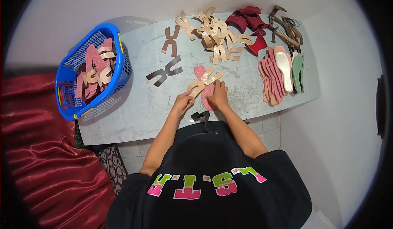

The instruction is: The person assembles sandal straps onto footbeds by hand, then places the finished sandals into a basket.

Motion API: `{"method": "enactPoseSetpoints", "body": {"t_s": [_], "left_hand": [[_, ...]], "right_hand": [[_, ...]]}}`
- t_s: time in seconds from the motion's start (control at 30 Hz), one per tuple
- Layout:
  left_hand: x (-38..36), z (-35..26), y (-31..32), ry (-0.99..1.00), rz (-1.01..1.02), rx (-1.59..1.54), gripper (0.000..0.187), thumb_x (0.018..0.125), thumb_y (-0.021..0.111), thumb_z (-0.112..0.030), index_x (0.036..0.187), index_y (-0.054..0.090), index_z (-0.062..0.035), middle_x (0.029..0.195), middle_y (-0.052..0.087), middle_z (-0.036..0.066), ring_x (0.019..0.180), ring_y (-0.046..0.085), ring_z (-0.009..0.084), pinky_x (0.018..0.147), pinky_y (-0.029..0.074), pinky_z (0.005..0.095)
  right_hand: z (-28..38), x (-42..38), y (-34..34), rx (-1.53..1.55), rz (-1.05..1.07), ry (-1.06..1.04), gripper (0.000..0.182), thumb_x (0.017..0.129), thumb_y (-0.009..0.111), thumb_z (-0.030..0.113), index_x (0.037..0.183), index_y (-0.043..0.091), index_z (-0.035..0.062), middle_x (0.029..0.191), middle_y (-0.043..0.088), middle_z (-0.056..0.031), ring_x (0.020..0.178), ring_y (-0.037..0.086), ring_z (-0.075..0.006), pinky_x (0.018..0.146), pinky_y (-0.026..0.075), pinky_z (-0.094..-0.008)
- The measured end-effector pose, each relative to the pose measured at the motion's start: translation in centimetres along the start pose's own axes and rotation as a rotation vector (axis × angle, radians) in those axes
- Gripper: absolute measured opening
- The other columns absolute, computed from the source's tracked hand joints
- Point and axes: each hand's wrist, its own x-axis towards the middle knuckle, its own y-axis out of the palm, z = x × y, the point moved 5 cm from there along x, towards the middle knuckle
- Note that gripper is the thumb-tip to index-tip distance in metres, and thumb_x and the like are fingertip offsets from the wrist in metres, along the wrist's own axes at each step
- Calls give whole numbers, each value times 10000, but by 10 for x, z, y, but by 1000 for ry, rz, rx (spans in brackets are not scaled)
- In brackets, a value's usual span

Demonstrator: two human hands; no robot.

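Observation:
A pink speckled insole [199, 71] lies near the table's front edge. Across its middle rests a beige X-shaped sandal strap [211, 77], its arms spreading to both sides. My left hand [183, 103] pinches the lower left arm of that strap. On the other side, my right hand [219, 96] grips the insole's right edge, fingertips close to the strap. Beyond my left hand lie a dark X-shaped strap [166, 71] and a brown one [170, 41]. Part of the insole is hidden under the strap and my right fingers.
A blue basket [123, 63] at left holds pink insoles with straps. Toward the back are piled beige straps [217, 30], dark red pieces [247, 18] and hammers [282, 34]. Stacked pink insoles [270, 77], a white sole [283, 67] and green soles [298, 73] lie at right.

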Motion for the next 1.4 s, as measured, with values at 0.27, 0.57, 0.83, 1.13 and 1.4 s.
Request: {"method": "enactPoseSetpoints", "body": {"t_s": [0.27, 0.57, 0.83, 1.13, 1.4], "left_hand": [[-22, -20, 36, 78, 166, 53, 431, 809, 419, -1, 1205, 572, 76, 787, 541, 41, 560, 392, 91, 490, 325, 203], [-4, 13, 11, 114, -19, 452, 254, 889, 508, -5, 1119, 610, 27, 841, 599, 62, 667, 550, 97, 567, 451, 216], [-27, 7, 19, 269, -328, 505, 265, 899, 609, 8, 1159, 569, -30, 989, 639, 99, 790, 662, 171, 618, 582, 295], [6, 30, -10, 354, -335, 364, 202, 845, 696, -21, 1020, 614, 35, 988, 689, 116, 762, 705, 205, 622, 587, 272], [-4, 14, -5, 436, -382, 427, 170, 953, 593, -93, 955, 554, 72, 933, 679, 175, 759, 702, 230, 738, 606, 334]], "right_hand": [[-41, 14, 30, 561, 81, 208, 577, 729, 699, -37, 1233, 432, 54, 1170, 516, -185, 1012, 591, -291, 808, 526, -389], [-45, 10, 26, 675, 69, -5, 455, 822, 593, -58, 1264, 557, 42, 1126, 619, -131, 942, 650, -230, 817, 534, -327], [-22, -5, 13, 367, -88, -88, 356, 770, 634, 3, 1124, 601, -5, 976, 616, -214, 920, 616, -390, 849, 489, -423], [-26, -15, 29, 577, 12, 173, 438, 710, 752, 32, 1125, 615, 15, 1051, 673, -209, 978, 658, -316, 844, 506, -380], [-21, -19, 35, 1115, 204, 466, 271, 802, 664, -101, 1046, 600, -1, 877, 671, -64, 744, 629, -129, 653, 511, -260]]}}
